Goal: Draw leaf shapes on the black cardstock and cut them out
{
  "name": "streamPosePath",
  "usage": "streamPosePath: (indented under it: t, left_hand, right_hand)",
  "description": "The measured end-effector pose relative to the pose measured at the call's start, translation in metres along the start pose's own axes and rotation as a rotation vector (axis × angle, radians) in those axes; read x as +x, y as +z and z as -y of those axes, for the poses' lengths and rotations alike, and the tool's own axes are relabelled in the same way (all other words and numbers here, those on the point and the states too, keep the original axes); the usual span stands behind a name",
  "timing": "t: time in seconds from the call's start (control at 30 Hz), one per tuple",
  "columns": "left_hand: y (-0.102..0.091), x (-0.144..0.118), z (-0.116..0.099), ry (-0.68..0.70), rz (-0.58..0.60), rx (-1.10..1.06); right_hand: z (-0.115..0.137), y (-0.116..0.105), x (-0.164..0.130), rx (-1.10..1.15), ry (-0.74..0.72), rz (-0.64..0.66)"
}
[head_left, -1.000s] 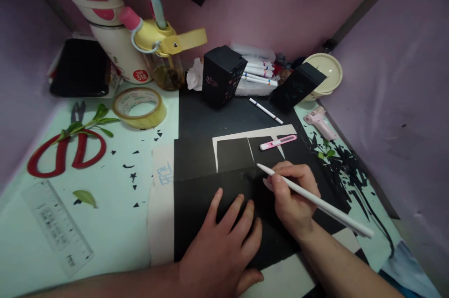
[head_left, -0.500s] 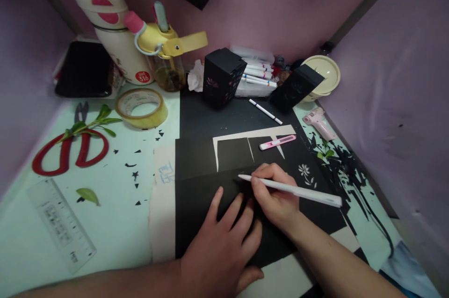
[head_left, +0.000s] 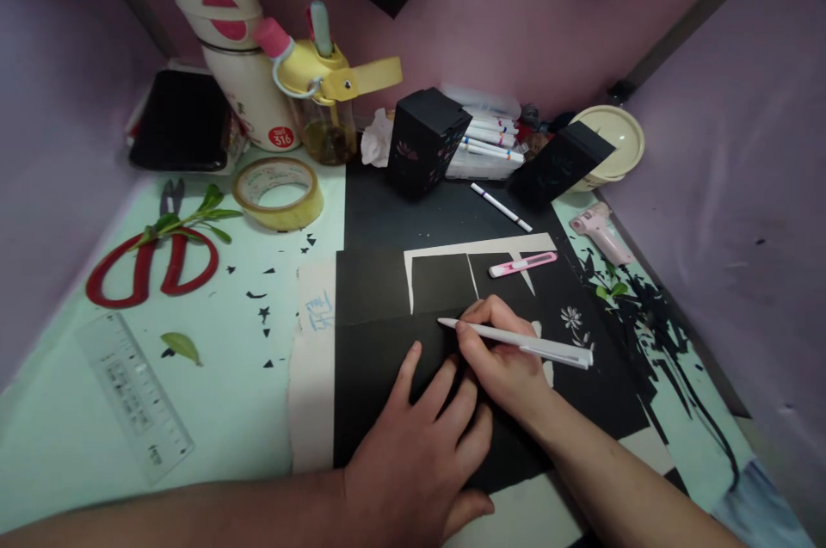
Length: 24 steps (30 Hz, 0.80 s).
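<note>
— What were the hands doing at that moment?

— The left hand [head_left: 419,453] lay flat, fingers spread wide, pressing down on the black paper sheet [head_left: 380,376] near the front of the tabletop [head_left: 83,436]. The right hand [head_left: 500,363] was closed in a writing grip around a white pen [head_left: 516,340], just beside the left fingertips.

— And where did the pen point?

— It lay nearly level, its tip aimed left and close to the black sheet's upper edge; whether the tip touched the paper, I could not tell.

— What lay around them?

— A pink utility knife [head_left: 522,264] sat on the dark paper just beyond the right hand, and a small white flower drawing [head_left: 571,320] showed to its right. Farther left were red scissors [head_left: 151,266] with a leafy sprig [head_left: 187,223] across them, a roll of tape [head_left: 279,193], and a clear ruler [head_left: 135,393]. At the back stood a yellow-lidded bottle [head_left: 326,113] and a black box [head_left: 422,139].
</note>
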<state>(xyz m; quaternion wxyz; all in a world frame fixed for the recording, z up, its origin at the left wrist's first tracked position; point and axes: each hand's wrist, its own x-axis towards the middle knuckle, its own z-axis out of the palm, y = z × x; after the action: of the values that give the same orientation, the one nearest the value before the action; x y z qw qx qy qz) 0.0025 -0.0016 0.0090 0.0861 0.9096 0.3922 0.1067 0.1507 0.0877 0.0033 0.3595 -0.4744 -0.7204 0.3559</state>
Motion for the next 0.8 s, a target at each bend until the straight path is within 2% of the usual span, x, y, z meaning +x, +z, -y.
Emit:
streamPosePath:
  t: [0.6,0.8]
  left_hand:
    - [0.0007,-0.0012,-0.0006,0.003,-0.011,0.002]
    - [0.0,-0.0013,-0.0004,0.001,-0.003,-0.005]
  right_hand:
    - [-0.0015,-0.0008,-0.0005,0.015,0.003,0.04]
    - [-0.0033,-0.0011,-0.0016,-0.004,0.009,-0.007]
